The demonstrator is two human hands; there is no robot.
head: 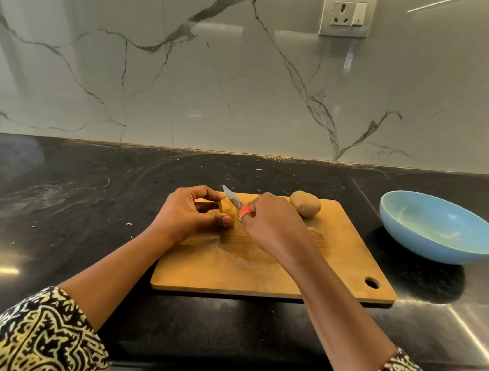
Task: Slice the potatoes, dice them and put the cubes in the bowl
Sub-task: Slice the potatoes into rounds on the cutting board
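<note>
On the black desk (pixel 53 194) the wooden cutting board (pixel 334 265) is sitting straight ahead, and the blue bowl (pixel 431 249) is waiting off to its right, well apart from the hands, with no cubes showing in it.

A whole potato (pixel 305 204) is resting untouched at the board's far edge. A smaller potato piece (pixel 226 209) is lying between the hands.

My guess is it's firm and dense, not fragile, but rounded enough to be rolling around, and the cut face is probably getting slick. So I'd be holding it by the skin sides with the flat face down.

The left hand (pixel 185 212) is doing roughly that. Its fingers (pixel 206 191) are arching over the piece while the thumb is pressing in from the near side, pinching it.

The right hand (pixel 272 222) is wrapping tight round the orange handle of the knife (pixel 232 198), and the blade is angling down onto the piece.
</note>
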